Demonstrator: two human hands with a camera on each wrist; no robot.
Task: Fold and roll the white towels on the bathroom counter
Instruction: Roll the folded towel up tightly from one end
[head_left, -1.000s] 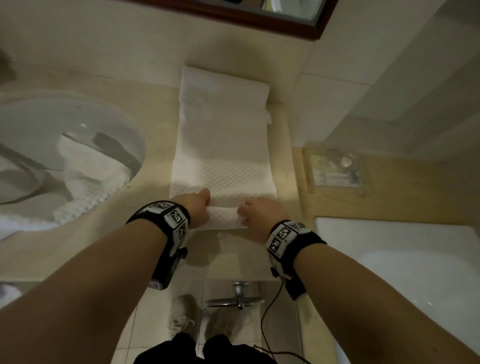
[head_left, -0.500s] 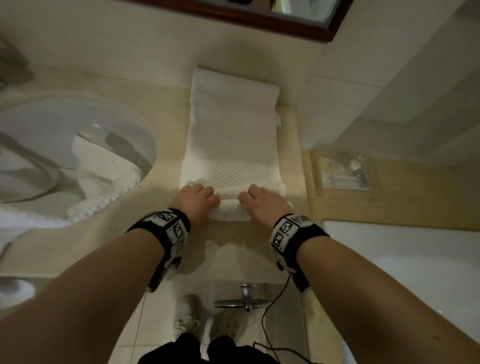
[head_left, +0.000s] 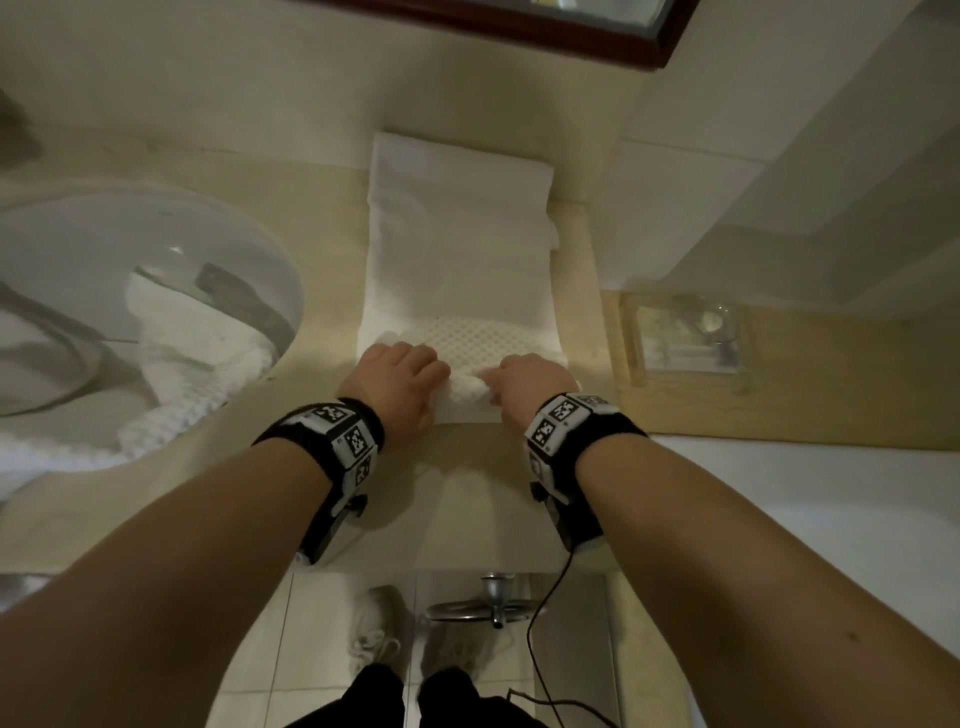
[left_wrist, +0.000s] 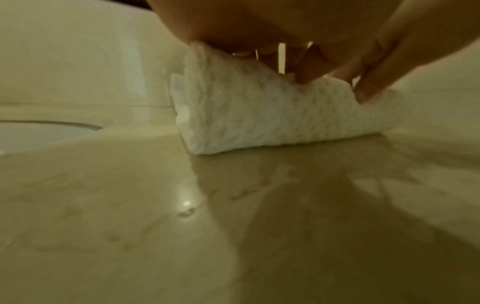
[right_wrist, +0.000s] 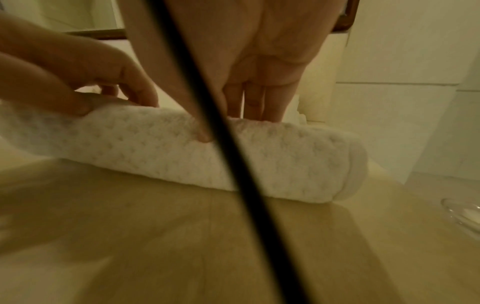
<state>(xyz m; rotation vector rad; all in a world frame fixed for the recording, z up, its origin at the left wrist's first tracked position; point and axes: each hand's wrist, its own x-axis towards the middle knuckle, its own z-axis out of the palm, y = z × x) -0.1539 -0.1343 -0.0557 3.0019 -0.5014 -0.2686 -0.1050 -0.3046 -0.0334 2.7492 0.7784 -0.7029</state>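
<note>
Both hands are lying on the rolled near end of a white towel (head_left: 457, 270) that is stretching away across the beige counter (head_left: 467, 509) toward the back wall. The left hand (head_left: 397, 379) is curling its fingers (left_wrist: 306, 70) over the top of the roll, thumb pressing into the near face; the right hand (head_left: 530, 382) is doing likewise, its fingers (right_wrist: 255, 102) draping over the far side while the thumb is digging into the front of the cloth. The roll itself is sitting flat on the counter, with the waffle-textured band of the towel lying just beyond it and the smooth remainder lying unrolled up to the wall.

To the left, a second towel (head_left: 171, 358) is hanging crumpled over the rim of the sink (head_left: 244, 244), partly inside the bowl. To the right, well apart from the roll, a clear tray (head_left: 680, 332) is resting on a lower ledge, and the white rim of a bathtub (head_left: 810, 519) is showing below it. A dark-framed mirror (head_left: 519, 31) is hanging above. In the right wrist view a black cable (right_wrist: 233, 160) is crossing diagonally in front of the roll, hiding a strip of it. Each wrist is wearing a black band with printed markers.
</note>
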